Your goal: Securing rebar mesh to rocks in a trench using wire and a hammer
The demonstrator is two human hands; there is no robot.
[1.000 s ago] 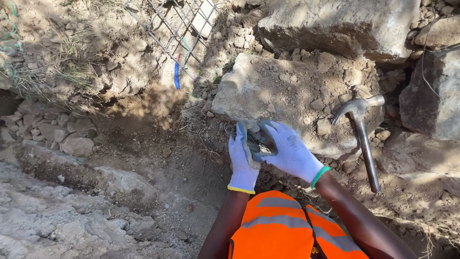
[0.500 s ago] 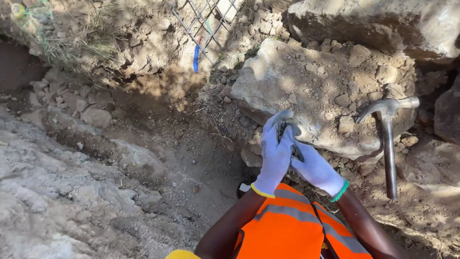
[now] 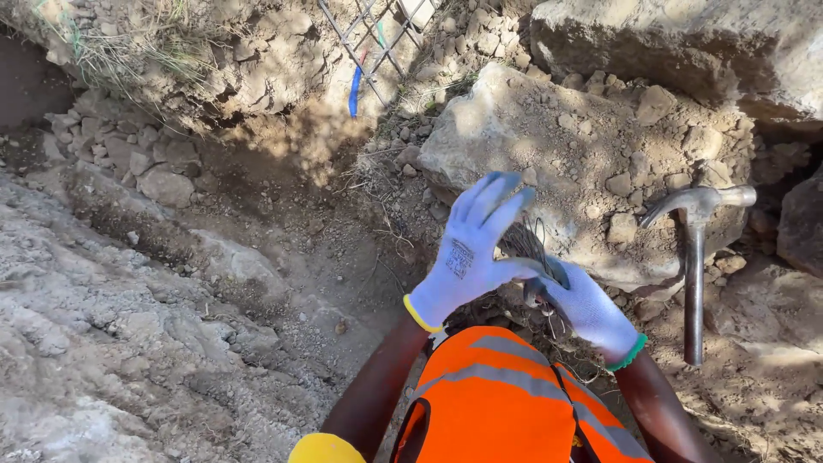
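My left hand risen since a second ago, fingers now spread and pointing up; earlier curled low against right hand. Right hand now lower than left, closed around dark tool with thin wire bunched above it; before, both hands cupped tool together. My view drifted left and down: hammer and big rock sit further right in frame.

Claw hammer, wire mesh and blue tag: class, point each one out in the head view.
claw hammer [image 3: 693, 283], head view, middle of its metal handle.
wire mesh [image 3: 370, 39], head view, on a crossing of the wires.
blue tag [image 3: 353, 91], head view, middle of the strip.
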